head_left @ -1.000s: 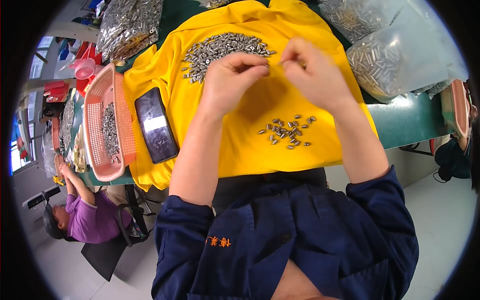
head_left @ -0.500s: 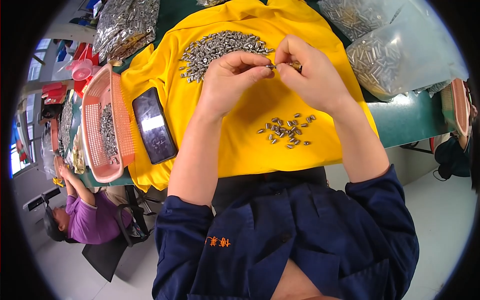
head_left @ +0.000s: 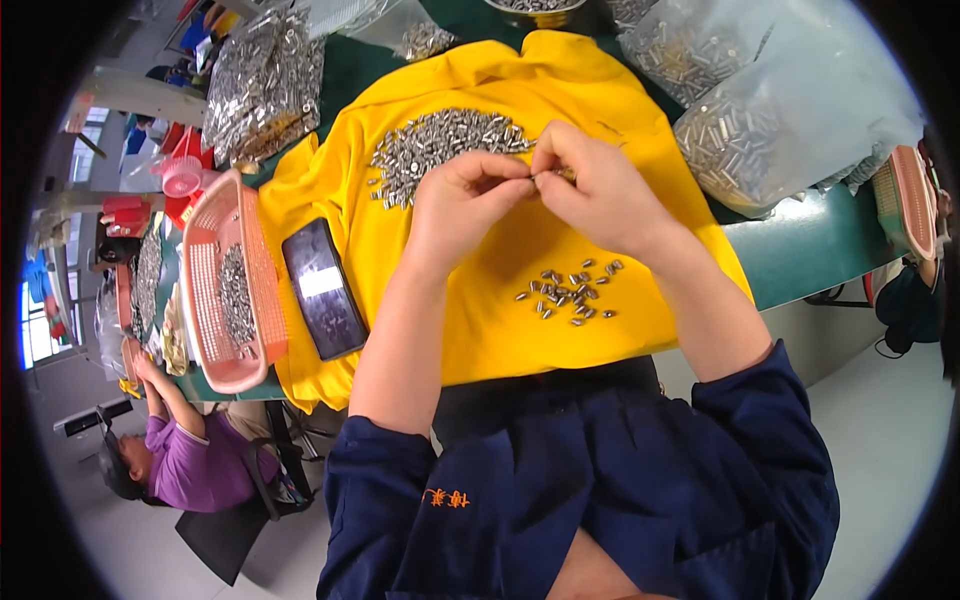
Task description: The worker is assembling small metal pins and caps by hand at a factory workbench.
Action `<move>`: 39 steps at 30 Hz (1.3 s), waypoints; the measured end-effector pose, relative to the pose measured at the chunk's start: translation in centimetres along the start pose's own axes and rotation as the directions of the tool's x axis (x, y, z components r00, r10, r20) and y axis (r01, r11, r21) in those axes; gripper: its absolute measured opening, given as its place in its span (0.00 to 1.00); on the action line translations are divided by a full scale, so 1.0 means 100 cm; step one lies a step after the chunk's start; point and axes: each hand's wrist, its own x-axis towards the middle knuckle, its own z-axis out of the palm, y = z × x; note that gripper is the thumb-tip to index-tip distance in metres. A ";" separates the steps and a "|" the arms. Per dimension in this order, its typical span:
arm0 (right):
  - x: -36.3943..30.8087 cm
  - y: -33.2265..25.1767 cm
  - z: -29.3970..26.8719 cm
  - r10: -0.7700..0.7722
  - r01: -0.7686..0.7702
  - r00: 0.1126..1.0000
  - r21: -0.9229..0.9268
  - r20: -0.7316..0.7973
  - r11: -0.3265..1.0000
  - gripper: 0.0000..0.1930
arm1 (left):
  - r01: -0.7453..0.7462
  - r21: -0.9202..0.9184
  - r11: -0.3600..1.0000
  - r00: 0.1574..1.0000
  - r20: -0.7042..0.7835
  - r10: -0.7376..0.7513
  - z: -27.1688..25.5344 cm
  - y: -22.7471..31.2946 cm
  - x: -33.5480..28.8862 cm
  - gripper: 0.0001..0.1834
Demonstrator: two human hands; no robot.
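Observation:
Over the yellow cloth, my two hands meet at the fingertips. My left hand is closed in a pinch, and its fingers hide whatever is between them. My right hand is closed on a thin tool with a brass-coloured end, which shows in part beside the fingers. Just beyond my left hand lies a big pile of small metal cylinders. Nearer me, below my right hand, a smaller scattered group of the same metal pieces rests on the cloth.
A black phone lies at the cloth's left, beside a pink basket holding metal parts. Clear bags of metal parts stand at right, another bag far left. A co-worker in purple sits at left.
The whole view has shifted, so the table stands lower in the picture. My hands have drawn closer together at the fingertips, and the thin piece between them is now mostly hidden.

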 end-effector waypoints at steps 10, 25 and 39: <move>0.003 -0.008 -0.037 0.064 -0.004 0.947 0.188 -0.315 0.982 0.04 | 0.029 -0.195 0.980 0.997 -0.068 -0.043 -0.034 0.011 0.024 0.04; 0.005 -0.004 -0.027 -0.057 0.028 0.921 -0.081 -0.385 0.996 0.05 | -0.307 0.804 0.510 0.949 0.221 0.223 -0.014 0.041 0.095 0.12; 0.003 -0.002 -0.006 -0.071 0.042 0.966 -0.121 -0.248 0.992 0.04 | -0.416 0.856 0.307 0.898 0.336 0.283 -0.021 0.001 0.032 0.06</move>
